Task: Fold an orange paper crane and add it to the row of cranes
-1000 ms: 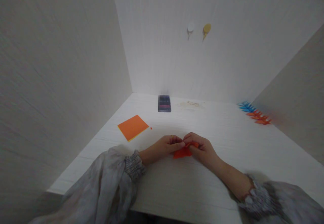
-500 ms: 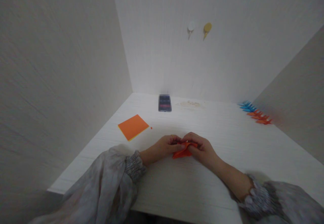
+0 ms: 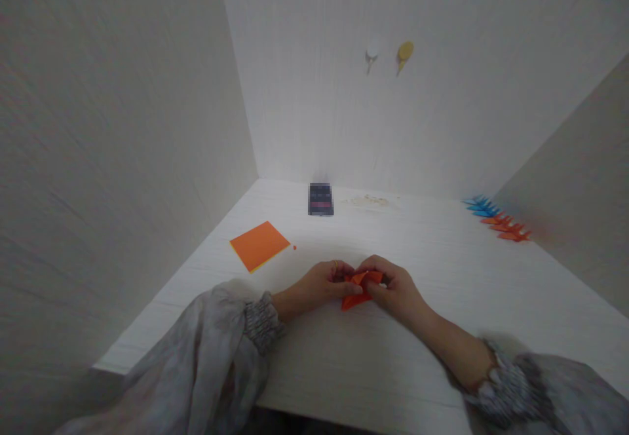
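Observation:
A partly folded piece of orange-red origami paper (image 3: 354, 300) is held between both hands over the near middle of the table. My left hand (image 3: 330, 282), with a ring on one finger, pinches its left side, the thumb lying across the front. My right hand (image 3: 389, 282) grips the right side, its thumb pressed into a fold and its fingers curled behind. Both hands' fingertips nearly meet at the far edge of the paper. The fingers partly cover the folds, so the exact shape cannot be made out.
A stack of square orange paper (image 3: 260, 246) lies to the left, a tiny orange scrap (image 3: 295, 247) beside it. A dark, blurred flat object (image 3: 321, 199) rests near the back wall. Several blue and orange folded paper figures (image 3: 498, 219) line the right wall. Two hooks (image 3: 405, 50) are on the back wall.
The folded paper has shifted slightly to the right and its folds show a somewhat different shape. Both hands keep their hold, with the left thumb a little further right.

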The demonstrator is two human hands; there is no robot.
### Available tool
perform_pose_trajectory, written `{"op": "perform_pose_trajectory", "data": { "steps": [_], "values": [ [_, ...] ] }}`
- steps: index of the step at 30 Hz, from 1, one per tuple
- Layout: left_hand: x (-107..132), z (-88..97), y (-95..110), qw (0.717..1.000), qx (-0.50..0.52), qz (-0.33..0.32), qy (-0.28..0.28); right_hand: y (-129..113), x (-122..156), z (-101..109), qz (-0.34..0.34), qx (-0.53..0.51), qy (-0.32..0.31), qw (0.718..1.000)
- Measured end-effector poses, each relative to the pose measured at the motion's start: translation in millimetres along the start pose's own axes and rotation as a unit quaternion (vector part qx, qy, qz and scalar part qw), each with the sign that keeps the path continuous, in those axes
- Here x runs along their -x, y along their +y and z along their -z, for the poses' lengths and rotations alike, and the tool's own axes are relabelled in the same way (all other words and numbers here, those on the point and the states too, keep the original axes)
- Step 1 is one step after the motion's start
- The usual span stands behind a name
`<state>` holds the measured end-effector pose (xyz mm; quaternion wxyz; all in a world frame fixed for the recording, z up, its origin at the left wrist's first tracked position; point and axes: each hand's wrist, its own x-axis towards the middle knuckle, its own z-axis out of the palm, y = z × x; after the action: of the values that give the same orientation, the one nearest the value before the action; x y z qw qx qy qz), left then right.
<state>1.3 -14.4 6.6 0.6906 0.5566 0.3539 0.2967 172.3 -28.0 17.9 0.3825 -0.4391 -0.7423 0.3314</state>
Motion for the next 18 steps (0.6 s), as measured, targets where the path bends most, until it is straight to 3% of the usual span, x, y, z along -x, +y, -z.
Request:
{"op": "perform_pose_trajectory", "data": {
  "steps": [11, 18],
  "values": [
    [-1.4, 1.4, -4.0, 1.0, 0.014, 0.0, -0.008, -2.4, 1.4, -1.6, 0.031, 0.052, 0.016, 0.998],
    [-0.2, 0.6, 0.0, 0.999, 0.042, -0.005, -0.003, 4.1, 0.9, -2.0, 0.059, 0.005, 0.032, 0.998]
  ]
}}
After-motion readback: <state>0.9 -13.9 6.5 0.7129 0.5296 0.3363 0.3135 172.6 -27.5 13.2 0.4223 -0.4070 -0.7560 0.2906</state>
